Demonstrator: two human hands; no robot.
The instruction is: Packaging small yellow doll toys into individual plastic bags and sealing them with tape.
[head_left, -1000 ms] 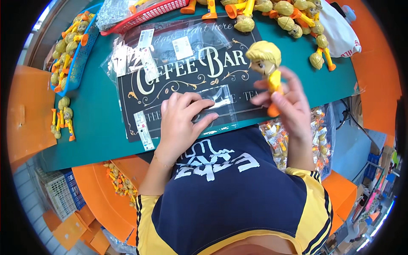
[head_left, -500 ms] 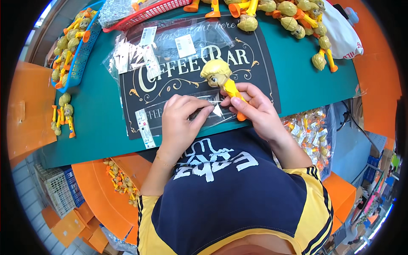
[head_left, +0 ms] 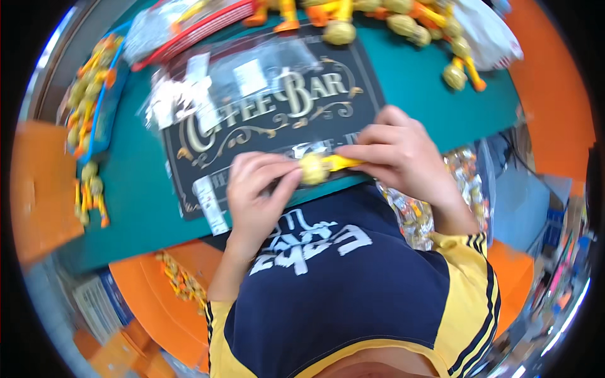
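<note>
Both hands now grip yellow toy figure (head_left: 318, 167), lowered near table edge (head_left: 435, 129)

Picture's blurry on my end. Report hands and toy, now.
Left hand and right hand both gripping the yellow toy figure. Toy held over black printed mat, near table edge. Nothing between hands; loose toys far side.

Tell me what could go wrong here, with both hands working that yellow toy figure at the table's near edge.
The yellow toy figure is pinched between the left hand and right hand right over the near edge of the green table; a slip could drop it into the person's lap or onto the floor. The clear plastic bags lying loose on the black mat could be swept aside by a forearm. The picture is blurred, so the grip itself may be unsteady.
</note>
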